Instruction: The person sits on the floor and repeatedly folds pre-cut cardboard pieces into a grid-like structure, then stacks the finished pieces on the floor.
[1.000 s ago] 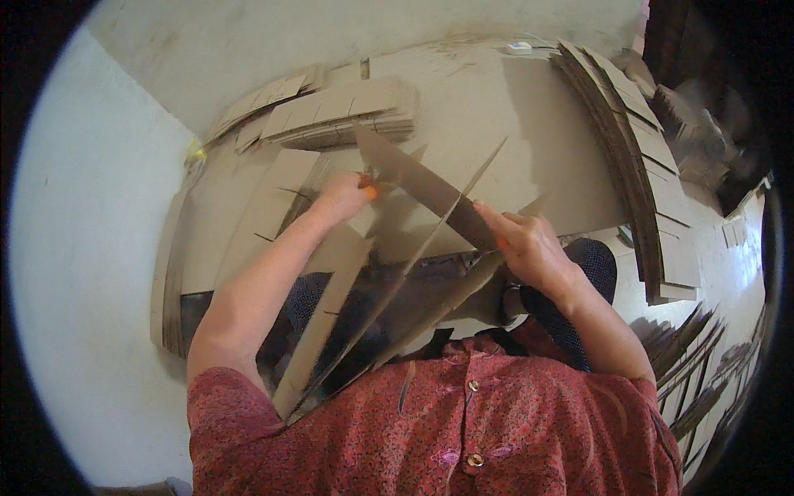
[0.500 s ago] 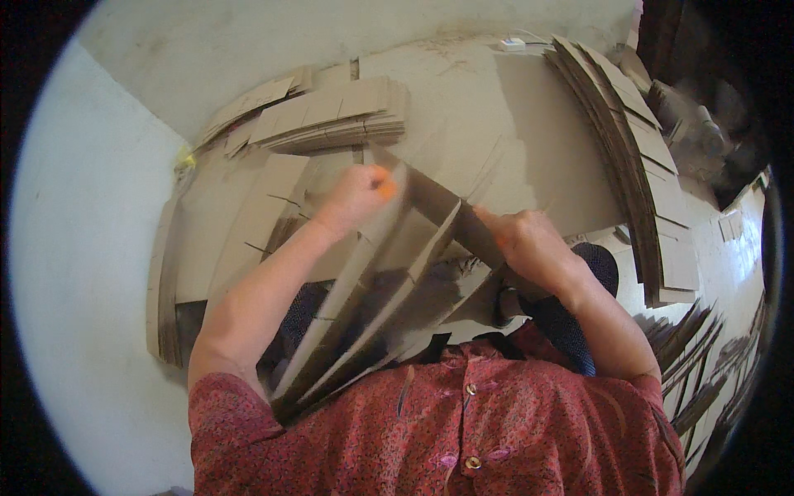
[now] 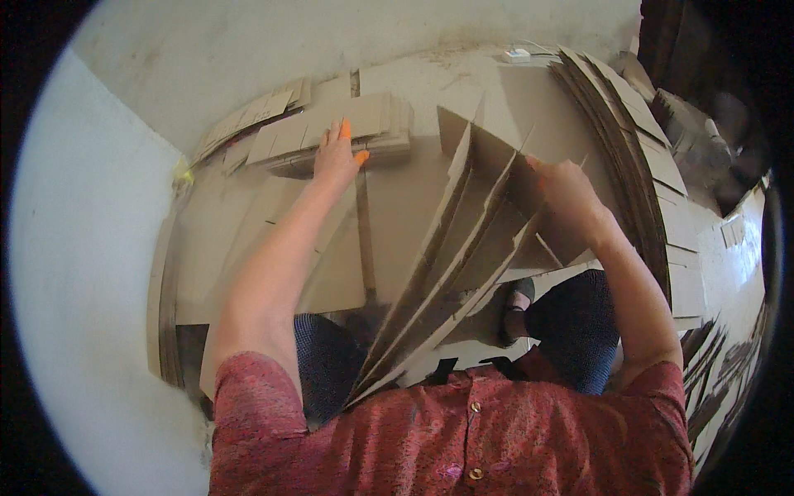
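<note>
My left hand point(image 3: 335, 157), with orange covers on its fingertips, reaches over a stack of slotted cardboard strips point(image 3: 277, 136). Its fingers lie stretched out on the top strip, the thumb apart at the near edge. Closed round a dark cardboard cross strip is my right hand point(image 3: 566, 198). Several long cardboard strips point(image 3: 438, 215) stand slotted into that cross strip and fan back toward my shirt. Together they form a partly joined cardboard divider, tilted over the table's front edge. The right fingertips are partly hidden behind the cardboard.
A long curved row of stacked slotted cardboard point(image 3: 653, 174) runs along the right side. More cardboard pieces point(image 3: 248, 116) lie at the back left, by the wall. A white socket block point(image 3: 516, 55) with a cable sits at the back. Further cardboard point(image 3: 719, 372) stands low at the right.
My left hand has left the divider and moved up and forward to the strip stack. My right hand has carried the divider to the right and slightly forward.
</note>
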`<state>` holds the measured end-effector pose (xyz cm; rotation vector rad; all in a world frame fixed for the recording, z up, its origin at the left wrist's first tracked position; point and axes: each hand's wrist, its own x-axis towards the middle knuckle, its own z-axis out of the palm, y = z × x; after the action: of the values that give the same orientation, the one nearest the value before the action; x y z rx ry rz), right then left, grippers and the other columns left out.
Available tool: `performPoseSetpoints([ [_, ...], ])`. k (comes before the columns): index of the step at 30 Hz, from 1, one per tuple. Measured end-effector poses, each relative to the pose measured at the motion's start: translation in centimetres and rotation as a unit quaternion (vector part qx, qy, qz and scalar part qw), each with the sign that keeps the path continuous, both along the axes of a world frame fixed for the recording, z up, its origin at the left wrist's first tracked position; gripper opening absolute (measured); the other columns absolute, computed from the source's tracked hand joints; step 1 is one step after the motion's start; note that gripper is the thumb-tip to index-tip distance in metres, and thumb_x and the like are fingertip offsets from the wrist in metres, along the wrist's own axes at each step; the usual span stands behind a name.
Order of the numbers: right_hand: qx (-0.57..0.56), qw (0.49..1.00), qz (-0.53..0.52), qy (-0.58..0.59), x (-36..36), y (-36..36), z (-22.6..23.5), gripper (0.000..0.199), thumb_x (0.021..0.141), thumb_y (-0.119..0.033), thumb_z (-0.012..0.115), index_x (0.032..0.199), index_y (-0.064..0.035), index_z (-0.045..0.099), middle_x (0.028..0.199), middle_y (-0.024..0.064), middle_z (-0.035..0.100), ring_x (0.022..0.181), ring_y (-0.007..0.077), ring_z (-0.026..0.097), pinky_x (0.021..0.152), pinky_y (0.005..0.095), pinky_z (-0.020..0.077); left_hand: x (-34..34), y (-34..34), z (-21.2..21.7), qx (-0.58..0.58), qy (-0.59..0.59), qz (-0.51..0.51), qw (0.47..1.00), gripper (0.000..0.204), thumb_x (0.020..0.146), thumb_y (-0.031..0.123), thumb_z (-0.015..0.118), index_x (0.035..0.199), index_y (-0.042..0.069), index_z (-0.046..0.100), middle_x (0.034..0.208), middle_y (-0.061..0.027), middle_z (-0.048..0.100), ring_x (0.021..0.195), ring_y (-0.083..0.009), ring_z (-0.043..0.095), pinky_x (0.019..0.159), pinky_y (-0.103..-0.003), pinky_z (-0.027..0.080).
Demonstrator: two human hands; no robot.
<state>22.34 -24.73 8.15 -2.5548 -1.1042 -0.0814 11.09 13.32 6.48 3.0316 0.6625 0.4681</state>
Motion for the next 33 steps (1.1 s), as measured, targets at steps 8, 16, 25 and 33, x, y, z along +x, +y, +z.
performPoseSetpoints([
  [8, -0.043, 0.993, -0.069, -0.083, 5.3, 1.0, -0.1, 0.037, 0.088, -0.013, 0.051, 0.124, -0.0149, 0.057, 0.090, 0.0211, 0.065, 0.083, 0.0411, 0.064, 0.072, 0.0475, 0.0524, 5.3, 3.2, -0.9, 0.043, 0.060, -0.008, 0.997, 0.041, 0.086, 0.026, 0.063, 0.121, 0.007, 0.055, 0.115, -0.0196, 0.059, 0.103, -0.0349, 0.058, 0.084, -0.043, 0.048],
  [16, 0.232, 0.960, -0.005, -0.158, 1.7, 0.6, 0.6, 0.044, 0.090, -0.022, 0.061, 0.129, -0.0037, 0.052, 0.104, 0.0186, 0.065, 0.091, 0.0327, 0.065, 0.082, 0.0376, 0.0506, 2.0, 3.5, 2.8, -0.174, -0.117, -0.024, 0.977, 0.028, 0.083, 0.027, 0.067, 0.104, 0.009, 0.070, 0.081, -0.0165, 0.067, 0.072, -0.0295, 0.063, 0.067, -0.039, 0.049],
  [25, 0.561, 0.626, 0.012, 0.541, -5.5, 2.4, 3.6, 0.041, 0.092, -0.017, 0.056, 0.125, 0.0063, 0.052, 0.110, 0.0170, 0.062, 0.096, 0.0234, 0.063, 0.085, 0.0333, 0.0505, -4.2, -15.2, 3.7, -0.077, -0.231, -0.437, 0.866, 0.042, 0.080, 0.003, 0.066, 0.121, 0.002, 0.060, 0.120, -0.0161, 0.062, 0.107, -0.0295, 0.061, 0.094, -0.034, 0.047],
  [33, 0.477, 0.853, -0.094, 0.189, -4.0, -8.3, 1.2, 0.036, 0.080, 0.006, 0.052, 0.115, 0.0014, 0.062, 0.105, 0.0106, 0.064, 0.094, 0.0176, 0.061, 0.082, 0.0297, 0.0493, -8.8, -16.3, 3.5, -0.290, 0.046, -0.155, 0.943, 0.032, 0.083, 0.017, 0.067, 0.106, -0.005, 0.063, 0.098, -0.0179, 0.067, 0.087, -0.0242, 0.063, 0.079, -0.032, 0.048],
])
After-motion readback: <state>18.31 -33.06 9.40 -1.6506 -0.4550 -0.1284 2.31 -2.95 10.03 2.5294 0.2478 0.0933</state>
